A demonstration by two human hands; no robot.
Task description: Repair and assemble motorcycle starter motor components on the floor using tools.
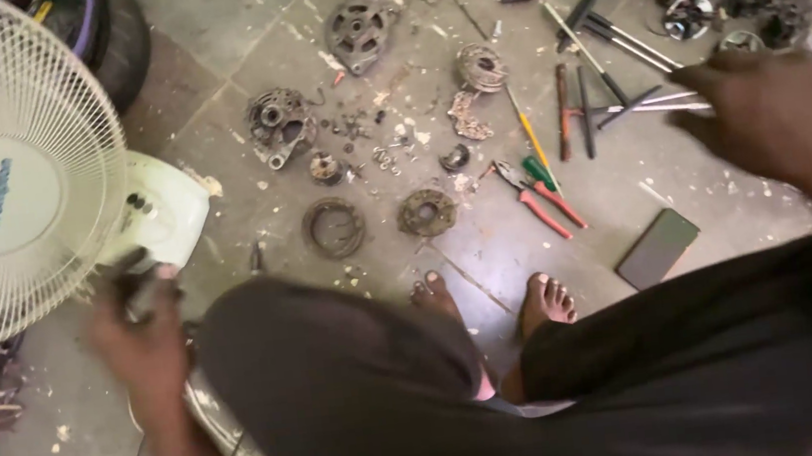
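My left hand (140, 331) is low at the left, closed around a small dark metal part (139, 286), right beside the base of a white table fan (9, 179). My right hand (766, 115) is blurred at the upper right, fingers spread over a cluster of long metal tools (629, 99) on the floor; nothing is visibly in its grip. My knees in dark trousers and both bare feet (494, 299) fill the lower middle.
Dismantled alternator housings (279, 121), rings (334, 228), a rotor (482, 67), screws, red-handled pliers (539, 204) and screwdrivers lie scattered on the concrete floor. A dark flat phone (657, 248) lies near my right foot. Wires sit at the far left, a tyre at the top left.
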